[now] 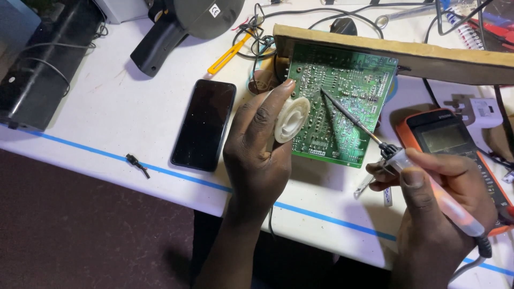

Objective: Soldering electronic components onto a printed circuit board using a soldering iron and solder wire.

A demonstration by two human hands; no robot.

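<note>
A green circuit board [342, 85] leans tilted against a wooden plank [428, 53] on the white table. My left hand [257, 144] grips a white plastic spool [292, 119] and holds it against the board's left part. My right hand [444, 198] holds a soldering iron [428, 184] with a translucent orange handle. Its dark tip touches the solder side of the board near the top middle. A thin wire seems to run from the spool toward the tip.
A black phone [204, 124] lies face up left of my left hand. An orange multimeter [455, 144] sits under my right hand. A black device [176, 27], tangled cables [257, 32], a yellow tool [229, 54] and a small black part [137, 164] lie around. Blue tape [160, 170] marks the table's front edge.
</note>
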